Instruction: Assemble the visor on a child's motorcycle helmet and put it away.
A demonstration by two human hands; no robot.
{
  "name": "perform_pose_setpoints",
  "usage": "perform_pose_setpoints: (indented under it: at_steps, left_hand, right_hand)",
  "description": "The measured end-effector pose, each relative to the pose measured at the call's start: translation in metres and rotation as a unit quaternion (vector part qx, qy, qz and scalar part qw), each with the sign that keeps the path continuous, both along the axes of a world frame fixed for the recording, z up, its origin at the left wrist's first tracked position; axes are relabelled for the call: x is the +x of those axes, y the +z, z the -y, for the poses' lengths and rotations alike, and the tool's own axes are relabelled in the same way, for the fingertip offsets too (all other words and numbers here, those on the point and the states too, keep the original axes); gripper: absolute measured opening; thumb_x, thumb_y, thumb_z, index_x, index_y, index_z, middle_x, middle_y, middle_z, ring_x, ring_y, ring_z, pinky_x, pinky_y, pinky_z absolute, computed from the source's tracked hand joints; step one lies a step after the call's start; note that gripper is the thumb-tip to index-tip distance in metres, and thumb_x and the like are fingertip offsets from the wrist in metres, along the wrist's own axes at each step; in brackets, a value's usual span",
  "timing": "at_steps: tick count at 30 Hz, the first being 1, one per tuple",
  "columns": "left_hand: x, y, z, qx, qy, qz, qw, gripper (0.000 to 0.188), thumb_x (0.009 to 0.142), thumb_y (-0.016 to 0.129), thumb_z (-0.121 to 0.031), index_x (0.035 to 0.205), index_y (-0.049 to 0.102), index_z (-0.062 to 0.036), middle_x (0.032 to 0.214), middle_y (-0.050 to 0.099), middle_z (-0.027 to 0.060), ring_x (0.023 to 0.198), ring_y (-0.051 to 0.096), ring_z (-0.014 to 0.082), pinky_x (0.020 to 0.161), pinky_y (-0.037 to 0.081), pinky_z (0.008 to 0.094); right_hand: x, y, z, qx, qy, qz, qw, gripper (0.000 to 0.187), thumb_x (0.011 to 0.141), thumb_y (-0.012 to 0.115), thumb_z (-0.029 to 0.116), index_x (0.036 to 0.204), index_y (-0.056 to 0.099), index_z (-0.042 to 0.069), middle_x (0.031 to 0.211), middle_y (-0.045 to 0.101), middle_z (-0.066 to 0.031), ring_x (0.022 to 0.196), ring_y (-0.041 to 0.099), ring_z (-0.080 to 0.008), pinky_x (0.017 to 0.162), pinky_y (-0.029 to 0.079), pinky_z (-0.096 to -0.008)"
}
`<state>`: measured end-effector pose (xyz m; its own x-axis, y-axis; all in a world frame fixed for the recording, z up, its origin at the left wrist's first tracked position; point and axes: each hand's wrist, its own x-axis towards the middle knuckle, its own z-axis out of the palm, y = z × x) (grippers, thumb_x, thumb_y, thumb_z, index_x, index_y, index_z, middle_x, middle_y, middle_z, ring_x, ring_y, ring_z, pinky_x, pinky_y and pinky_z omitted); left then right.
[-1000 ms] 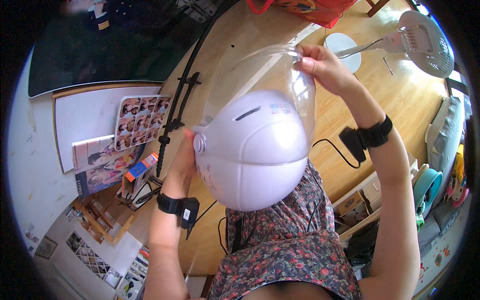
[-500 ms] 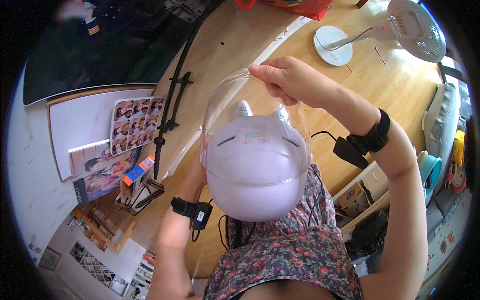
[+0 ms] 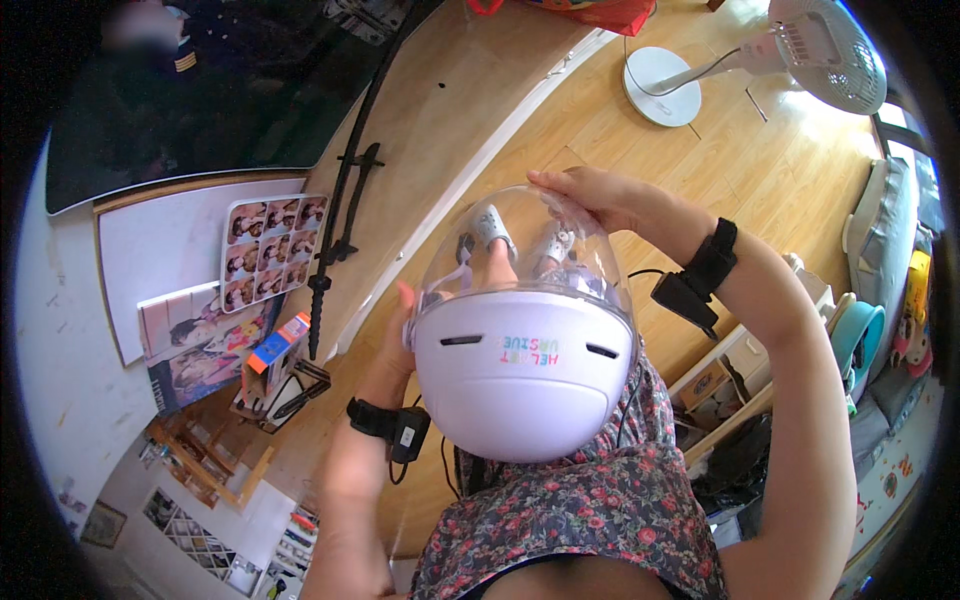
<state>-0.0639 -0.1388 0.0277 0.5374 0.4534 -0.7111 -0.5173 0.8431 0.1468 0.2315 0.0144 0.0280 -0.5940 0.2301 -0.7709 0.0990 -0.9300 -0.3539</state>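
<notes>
A pale lavender helmet (image 3: pixel 520 410) is held in front of my body, its rounded shell with two dark vent slots facing up. Its clear visor (image 3: pixel 515 235) arches out from the far side of the shell. My right hand (image 3: pixel 605 200) grips the visor's far right edge, thumb along the rim and the other fingers partly hidden. On the helmet's left side, my left hand (image 3: pixel 403 325) holds the shell; its thumb shows, while most fingers are hidden behind the helmet. Through the visor a lavender strap (image 3: pixel 457 278) is visible.
My feet in grey clogs (image 3: pixel 492 226) stand on the wooden floor beyond the helmet. A white fan (image 3: pixel 665 88) stands far right. To the left are a large dark screen (image 3: pixel 220 110) and leaning picture boards (image 3: pixel 205 340). An open drawer unit (image 3: pixel 725 375) sits at right.
The visor has swung from over the shell out to its far side, with my right hand lowering toward me. The helmet has tilted, bringing its vents and coloured lettering nearer me.
</notes>
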Motion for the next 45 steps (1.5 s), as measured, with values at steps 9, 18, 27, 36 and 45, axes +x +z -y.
perform_pose_setpoints:
  at_steps: [9, 18, 27, 36, 45]
  left_hand:
    - [0.009, 0.022, -0.012, 0.087, -0.041, -0.043, 0.994, 0.089, 0.078, 0.03, -0.073, 0.13, 0.036, -0.0009, 0.127, 0.047, 0.012, 0.115, 0.046, 0.02, 0.096, 0.038, 0.0346]
    - [0.025, 0.034, -0.021, 0.101, -0.159, -0.066, 0.98, 0.101, 0.069, 0.025, -0.08, 0.132, 0.034, -0.0021, 0.129, 0.045, 0.0132, 0.117, 0.045, 0.0219, 0.096, 0.039, 0.037]
    - [0.017, 0.026, -0.01, 0.044, -0.135, -0.049, 0.989, 0.097, 0.07, 0.027, -0.079, 0.134, 0.033, -0.0053, 0.132, 0.043, 0.0109, 0.119, 0.043, 0.0207, 0.097, 0.037, 0.0359]
    - [0.026, 0.048, -0.028, 0.052, -0.135, -0.057, 0.988, 0.098, 0.067, 0.038, -0.079, 0.125, 0.042, 0.0001, 0.122, 0.051, 0.0097, 0.11, 0.049, 0.0172, 0.093, 0.041, 0.0321]
    - [0.038, 0.067, -0.044, 0.147, -0.157, -0.041, 0.976, 0.097, 0.063, 0.055, -0.071, 0.13, 0.038, -0.0022, 0.126, 0.047, 0.0095, 0.116, 0.045, 0.0203, 0.097, 0.038, 0.037]
  right_hand:
    - [0.002, -0.005, 0.019, -0.025, -0.058, 0.066, 0.996, 0.034, 0.092, 0.043, 0.038, 0.088, 0.057, 0.008, 0.07, 0.054, -0.0018, 0.058, 0.049, -0.0109, 0.051, 0.042, -0.0264]
    - [0.017, -0.011, 0.035, -0.011, -0.079, 0.022, 0.997, 0.046, 0.09, 0.046, 0.043, 0.106, 0.055, 0.001, 0.09, 0.059, -0.0068, 0.082, 0.056, -0.0135, 0.075, 0.046, -0.028]
    - [0.014, 0.018, 0.03, 0.306, -0.086, 0.121, 0.94, 0.066, 0.078, 0.063, 0.042, 0.118, 0.044, -0.007, 0.106, 0.052, -0.0106, 0.098, 0.047, -0.0168, 0.085, 0.039, -0.0288]
    - [0.038, 0.024, 0.061, 0.451, -0.21, 0.027, 0.867, 0.086, 0.069, 0.065, 0.048, 0.126, 0.031, -0.006, 0.121, 0.041, -0.0128, 0.114, 0.038, -0.0215, 0.099, 0.026, -0.0331]
    - [0.071, 0.03, 0.05, 0.581, -0.117, 0.148, 0.791, 0.075, 0.074, 0.059, 0.048, 0.123, 0.038, -0.006, 0.117, 0.044, -0.0167, 0.113, 0.04, -0.0272, 0.098, 0.028, -0.0368]
